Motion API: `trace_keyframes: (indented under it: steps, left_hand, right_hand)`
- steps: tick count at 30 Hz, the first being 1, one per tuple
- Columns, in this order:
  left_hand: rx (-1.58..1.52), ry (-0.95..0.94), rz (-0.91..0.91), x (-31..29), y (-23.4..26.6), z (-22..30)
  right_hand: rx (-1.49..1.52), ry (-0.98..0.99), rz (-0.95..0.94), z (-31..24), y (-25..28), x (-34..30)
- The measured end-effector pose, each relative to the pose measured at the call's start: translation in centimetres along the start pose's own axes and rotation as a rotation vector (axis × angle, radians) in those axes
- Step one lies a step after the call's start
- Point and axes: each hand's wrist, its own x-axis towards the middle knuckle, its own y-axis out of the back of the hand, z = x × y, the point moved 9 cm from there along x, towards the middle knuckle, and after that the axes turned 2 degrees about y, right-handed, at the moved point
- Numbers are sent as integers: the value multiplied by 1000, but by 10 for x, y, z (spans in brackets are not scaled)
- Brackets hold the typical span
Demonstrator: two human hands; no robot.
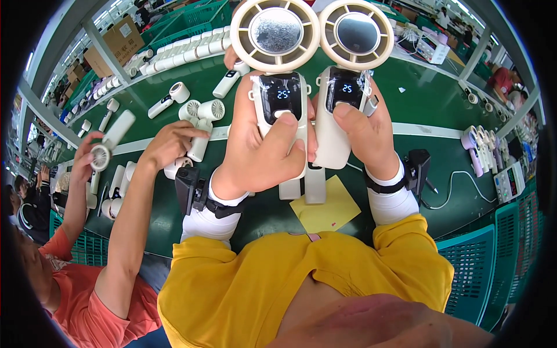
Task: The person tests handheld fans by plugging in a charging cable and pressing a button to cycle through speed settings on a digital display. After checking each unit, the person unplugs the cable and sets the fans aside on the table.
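From my remote station I see the left hand (264, 148) wrapped around a cream plastic handheld fan with a round, spoked head (282, 81) at twelve o'clock, and the right hand (369, 130) wrapped around a matching cream fan (347, 87) at one o'clock. Both are held side by side, glossy black displays (295, 93) lit and facing me, probably to keep them readable, thumbs within pressing reach. A yellow paper sheet (339, 214) lies at four o'clock on the green tabletop (423, 87).

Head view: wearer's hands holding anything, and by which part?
Left hand: a cream handheld fan, by its handle. Right hand: another cream fan, also by its handle.
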Motion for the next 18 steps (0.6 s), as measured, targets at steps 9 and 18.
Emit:
trace_keyframes:
  steps: [9,18]
  left_hand:
    - [-7,-38,-24,0,-2,3]
    - [-6,-54,-27,0,-2,5]
  right_hand:
    - [1,20,-37,1,1,-1]
    - [-16,21,-36,-3,0,-1]
